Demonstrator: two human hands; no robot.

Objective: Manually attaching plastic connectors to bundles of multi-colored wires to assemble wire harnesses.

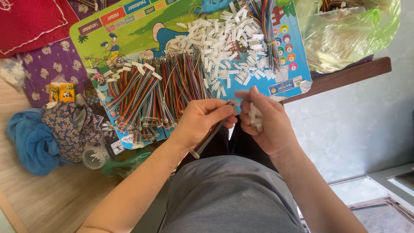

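Observation:
My left hand (200, 122) grips a flat multicoloured ribbon cable (208, 138) that slants down to the left over my lap. My right hand (265, 123) holds several small white plastic connectors (255, 115) in its fingers, and its fingertips meet the cable's upper end beside my left thumb. Just beyond my hands lies a colourful cartoon board (138, 26). On it sit a heap of rainbow ribbon cables (151, 92) at the left and a pile of loose white connectors (224, 43) at the right.
A green plastic bag (345, 34) rests at the top right on a wooden ledge (345, 77). Blue and patterned cloths (47, 129) and a small clear cup (95, 157) lie left. A red cushion (26, 21) is top left. White tiles show at the right.

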